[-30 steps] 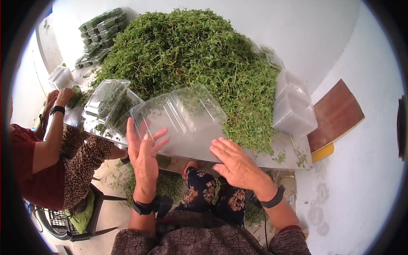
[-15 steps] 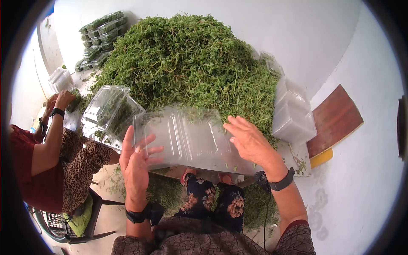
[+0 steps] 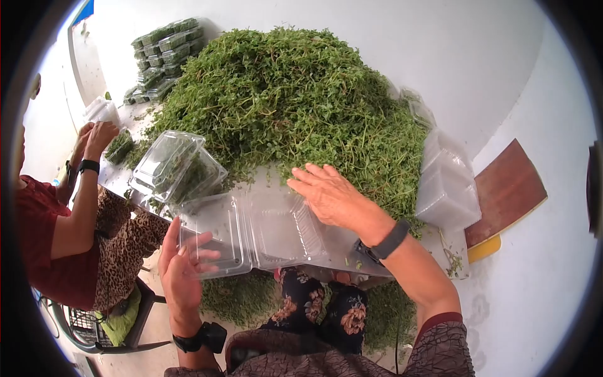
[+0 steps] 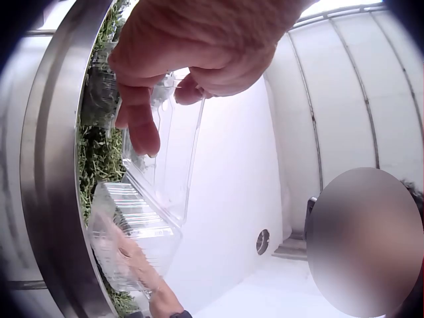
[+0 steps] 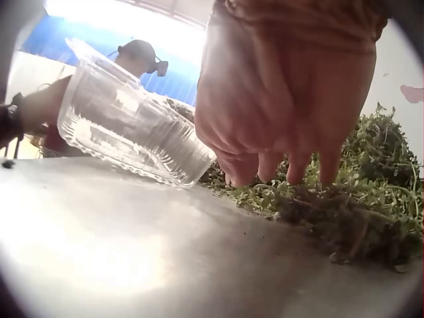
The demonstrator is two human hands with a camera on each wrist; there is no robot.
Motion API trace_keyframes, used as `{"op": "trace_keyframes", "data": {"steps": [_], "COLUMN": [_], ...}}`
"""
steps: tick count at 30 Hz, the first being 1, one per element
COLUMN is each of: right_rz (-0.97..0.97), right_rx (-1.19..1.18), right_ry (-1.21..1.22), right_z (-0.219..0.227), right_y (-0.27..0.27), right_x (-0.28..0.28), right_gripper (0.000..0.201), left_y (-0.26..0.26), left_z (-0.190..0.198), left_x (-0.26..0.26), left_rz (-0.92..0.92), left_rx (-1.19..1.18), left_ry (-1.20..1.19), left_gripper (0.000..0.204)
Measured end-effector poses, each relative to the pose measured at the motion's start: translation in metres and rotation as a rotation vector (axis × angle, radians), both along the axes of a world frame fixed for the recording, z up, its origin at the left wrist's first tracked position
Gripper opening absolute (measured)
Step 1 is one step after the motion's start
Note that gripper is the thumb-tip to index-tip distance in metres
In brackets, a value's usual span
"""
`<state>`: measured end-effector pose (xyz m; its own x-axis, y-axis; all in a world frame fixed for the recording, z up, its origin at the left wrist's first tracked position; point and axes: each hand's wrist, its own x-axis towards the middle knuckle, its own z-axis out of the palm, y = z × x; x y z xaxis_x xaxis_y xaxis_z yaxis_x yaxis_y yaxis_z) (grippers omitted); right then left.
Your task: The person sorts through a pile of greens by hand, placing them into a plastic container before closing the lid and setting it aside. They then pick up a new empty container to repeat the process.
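My left hand holds an unfolded clear plastic container by its lid's edge; the left wrist view shows the thumb and fingers of this hand on either side of the lid. The container tilts just above the table in the right wrist view, and nothing is in its tray. My right hand, palm down, reaches past the container to the near edge of a big heap of green herbs. Its fingertips point down at the loose leaves; whether they touch is unclear.
Filled clear boxes stand left of the container, with more stacked at the back left. Nested empty containers are at the right end of the table. Another person works at the left.
The container has come nearer to my body, held in my left hand, which has moved down and left. My right hand has moved left from beside the container to the heap's front edge.
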<state>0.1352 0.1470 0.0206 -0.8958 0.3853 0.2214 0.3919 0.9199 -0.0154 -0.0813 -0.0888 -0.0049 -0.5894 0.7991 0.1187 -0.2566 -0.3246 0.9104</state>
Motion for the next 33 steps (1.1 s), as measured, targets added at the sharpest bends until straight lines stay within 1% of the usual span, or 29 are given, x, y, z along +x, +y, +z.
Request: {"op": "trace_keyframes", "data": {"steps": [1,2,3,5,9,11,12,15,16,18,20,22,23,24,25,26,27,29,30,31,33], "right_rz": [0.000,-0.032,-0.035,-0.073,-0.128,-0.179,-0.184,-0.266,-0.271,-0.373,-0.399,-0.424,-0.445,-0.465,-0.466,-0.469,-0.471,-0.488,-0.503,-0.504,-0.566], "right_rx": [-0.020,-0.010,-0.011,-0.023,-0.092,-0.090,-0.091,-0.053,-0.058,-0.086,-0.098,-0.109,-0.137,-0.166,-0.170,-0.112,-0.054,-0.033,-0.008,-0.009,-0.002], "right_ry": [0.004,-0.082,-0.080,-0.173,-0.178,-0.150,-0.152,-0.123,-0.127,-0.028,0.005,0.037,0.107,0.179,0.178,0.170,0.162,0.127,0.095,0.094,0.063], "right_z": [0.000,0.002,0.000,-0.008,0.003,0.004,0.006,0.009,0.010,0.011,0.007,0.007,0.008,0.009,0.010,0.013,0.015,0.016,0.017,0.018,0.021], "right_y": [0.002,0.004,0.008,0.014,0.008,0.009,0.010,0.011,0.009,0.002,0.000,-0.004,-0.008,-0.013,-0.018,-0.024,-0.029,-0.035,-0.038,-0.042,-0.047], "right_x": [-0.005,-0.008,-0.008,-0.007,0.016,0.033,0.042,0.072,0.080,0.096,0.111,0.123,0.127,0.130,0.131,0.132,0.134,0.137,0.138,0.139,0.137], "right_gripper": [0.045,0.047,0.047,0.046,0.044,0.042,0.042,0.030,0.030,0.021,0.022,0.023,0.026,0.030,0.030,0.034,0.040,0.043,0.047,0.047,0.048], "left_y": [-0.001,-0.001,-0.001,0.000,0.011,0.019,0.024,0.039,0.043,0.053,0.060,0.065,0.068,0.071,0.074,0.076,0.079,0.086,0.086,0.086,0.085], "left_z": [-0.001,-0.002,-0.002,-0.004,0.003,-0.003,-0.007,-0.015,-0.018,-0.015,-0.016,-0.021,-0.023,-0.024,-0.024,-0.023,-0.024,-0.032,-0.033,-0.033,-0.028], "left_x": [-0.002,-0.003,-0.005,-0.006,0.003,0.003,0.003,0.002,0.000,0.006,0.009,0.008,0.010,0.013,0.017,0.023,0.025,0.028,0.025,0.026,0.034], "left_rz": [0.005,0.011,0.009,-0.020,0.012,-0.047,-0.041,-0.069,-0.092,-0.075,-0.057,-0.011,-0.015,0.075,0.167,0.151,0.150,0.427,0.528,0.526,0.658], "left_rx": [-0.005,-0.013,-0.014,-0.011,-0.027,-0.021,0.000,0.041,0.072,0.058,0.053,0.132,0.128,0.111,0.094,0.155,0.152,0.118,0.050,0.050,0.070], "left_ry": [0.011,0.020,0.021,0.032,0.035,0.049,0.080,0.063,0.099,0.081,0.065,0.123,0.122,0.273,0.424,0.352,0.351,0.759,0.961,0.960,1.264], "left_gripper": [0.062,0.062,0.062,0.061,0.058,0.059,0.057,0.057,0.058,0.057,0.056,0.054,0.054,0.054,0.055,0.064,0.064,0.067,0.071,0.071,0.067]}}
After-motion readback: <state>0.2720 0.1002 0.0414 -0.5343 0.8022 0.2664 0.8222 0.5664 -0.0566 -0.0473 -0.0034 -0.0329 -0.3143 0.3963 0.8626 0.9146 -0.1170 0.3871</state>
